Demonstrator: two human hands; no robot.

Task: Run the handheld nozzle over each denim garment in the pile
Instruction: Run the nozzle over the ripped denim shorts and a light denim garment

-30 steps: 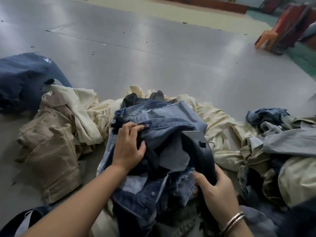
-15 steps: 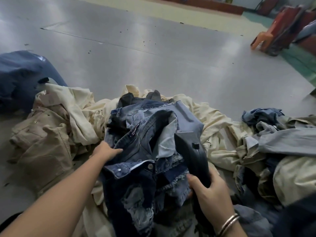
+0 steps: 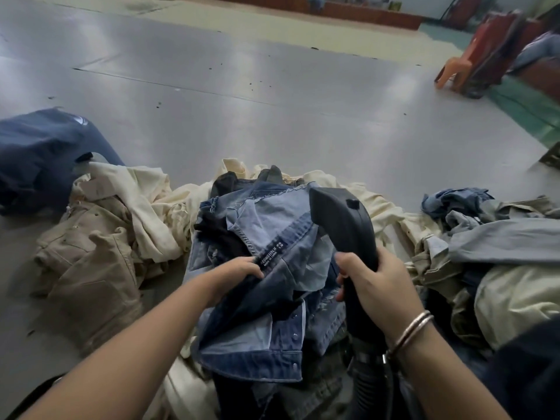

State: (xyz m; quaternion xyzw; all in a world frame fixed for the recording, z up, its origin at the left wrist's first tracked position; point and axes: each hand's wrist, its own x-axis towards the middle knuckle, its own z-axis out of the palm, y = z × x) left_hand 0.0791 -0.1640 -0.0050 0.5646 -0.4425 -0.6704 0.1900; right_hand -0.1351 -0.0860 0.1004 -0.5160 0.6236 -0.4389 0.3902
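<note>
A blue denim jacket [image 3: 266, 225] lies on top of the pile in front of me, its inside turned up and a black label showing. My left hand [image 3: 239, 269] grips the fabric just beside that label. My right hand [image 3: 375, 286], with metal bangles at the wrist, holds the handle of a black handheld nozzle [image 3: 339, 216]. The nozzle's head stands above the jacket's right side, and its hose runs down out of view below my wrist.
Cream and tan garments [image 3: 100, 237] lie to the left of the pile, grey, blue and cream ones [image 3: 500, 237] to the right. A dark navy bundle [image 3: 39, 153] sits at far left. Grey floor [image 3: 272, 101] stretches ahead; an orange chair [image 3: 454, 71] stands far right.
The jacket has been turned over, so its lighter inside and label now face up. My left hand moved from the left edge to the label. The nozzle rose higher above the denim.
</note>
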